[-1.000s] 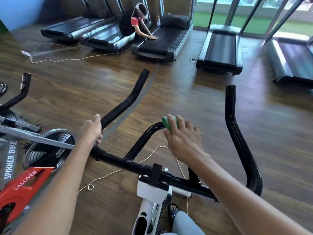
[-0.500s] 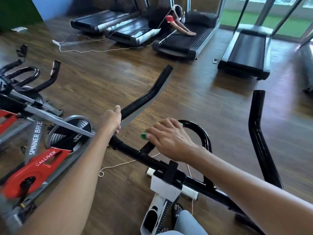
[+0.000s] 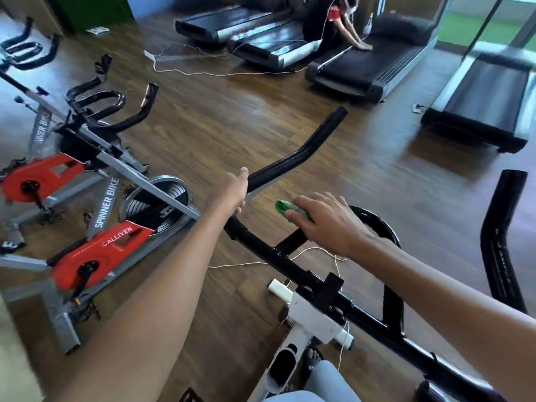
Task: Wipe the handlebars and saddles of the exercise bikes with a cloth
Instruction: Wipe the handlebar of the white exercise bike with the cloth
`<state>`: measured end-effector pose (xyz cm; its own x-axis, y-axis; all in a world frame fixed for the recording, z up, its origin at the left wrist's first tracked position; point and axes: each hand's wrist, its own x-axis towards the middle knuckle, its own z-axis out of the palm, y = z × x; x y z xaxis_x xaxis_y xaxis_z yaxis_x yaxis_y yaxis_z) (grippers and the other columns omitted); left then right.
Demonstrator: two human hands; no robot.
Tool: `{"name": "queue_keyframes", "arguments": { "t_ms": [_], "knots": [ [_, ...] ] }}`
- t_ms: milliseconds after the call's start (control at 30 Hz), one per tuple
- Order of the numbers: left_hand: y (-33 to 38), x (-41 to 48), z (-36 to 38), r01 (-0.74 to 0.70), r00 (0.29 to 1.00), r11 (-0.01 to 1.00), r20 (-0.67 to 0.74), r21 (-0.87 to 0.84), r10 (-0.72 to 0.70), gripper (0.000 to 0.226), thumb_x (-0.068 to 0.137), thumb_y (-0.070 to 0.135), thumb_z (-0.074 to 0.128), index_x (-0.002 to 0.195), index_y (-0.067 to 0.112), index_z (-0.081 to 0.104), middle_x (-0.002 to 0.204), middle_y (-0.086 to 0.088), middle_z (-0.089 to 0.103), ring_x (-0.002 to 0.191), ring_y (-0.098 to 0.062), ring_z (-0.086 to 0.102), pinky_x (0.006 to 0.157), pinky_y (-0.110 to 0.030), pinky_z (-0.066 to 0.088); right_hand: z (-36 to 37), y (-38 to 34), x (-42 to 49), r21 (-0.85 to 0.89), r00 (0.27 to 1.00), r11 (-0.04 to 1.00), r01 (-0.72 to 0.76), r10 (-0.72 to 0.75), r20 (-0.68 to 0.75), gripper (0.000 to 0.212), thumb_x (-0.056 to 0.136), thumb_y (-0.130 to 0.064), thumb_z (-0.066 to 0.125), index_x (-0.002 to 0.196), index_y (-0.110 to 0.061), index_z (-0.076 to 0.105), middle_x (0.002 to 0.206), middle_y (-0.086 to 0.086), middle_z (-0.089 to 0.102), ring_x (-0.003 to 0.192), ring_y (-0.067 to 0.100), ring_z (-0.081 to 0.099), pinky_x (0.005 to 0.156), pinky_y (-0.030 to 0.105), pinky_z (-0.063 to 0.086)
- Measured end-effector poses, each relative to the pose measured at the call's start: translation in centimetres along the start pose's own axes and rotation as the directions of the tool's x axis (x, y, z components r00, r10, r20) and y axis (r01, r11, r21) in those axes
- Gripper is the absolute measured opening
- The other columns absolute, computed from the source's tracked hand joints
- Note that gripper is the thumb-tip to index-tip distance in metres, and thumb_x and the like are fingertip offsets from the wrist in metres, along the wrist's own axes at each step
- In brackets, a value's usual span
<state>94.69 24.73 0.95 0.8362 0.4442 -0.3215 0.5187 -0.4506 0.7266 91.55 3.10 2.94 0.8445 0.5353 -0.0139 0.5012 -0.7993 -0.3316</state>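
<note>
While the right hand [image 3: 324, 224] pressed the small green cloth [image 3: 285, 209] onto the black tubular handlebar's [image 3: 293, 162] inner loop, the left hand [image 3: 232, 191] gripped its left horn. Risk: the bunched cloth could slip off the curved tube, leaving patches unwiped.

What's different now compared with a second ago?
The right hand slid the green cloth leftward along the black looped centre bar, from its top towards its left side. The left hand still grips the left black handlebar.
</note>
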Motion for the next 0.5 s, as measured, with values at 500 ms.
{"name": "queue_keyframes", "arguments": {
  "t_ms": [500],
  "knots": [
    [0.1,0.3,0.0,0.022,0.999,0.998,0.044,-0.055,-0.02,0.063,0.101,0.05,0.032,0.089,-0.001,0.068,0.057,-0.008,0.058,0.044,-0.023,0.05,0.058,-0.033,0.046,0.2,-1.1,0.1,0.085,0.595,0.671,0.736,-0.702,0.392,0.041,0.105,-0.052,0.037,0.142,-0.04,0.052,0.165,-0.02,0.013,0.155,0.009,-0.001,0.127,0.041,0.007]
  ]
}}
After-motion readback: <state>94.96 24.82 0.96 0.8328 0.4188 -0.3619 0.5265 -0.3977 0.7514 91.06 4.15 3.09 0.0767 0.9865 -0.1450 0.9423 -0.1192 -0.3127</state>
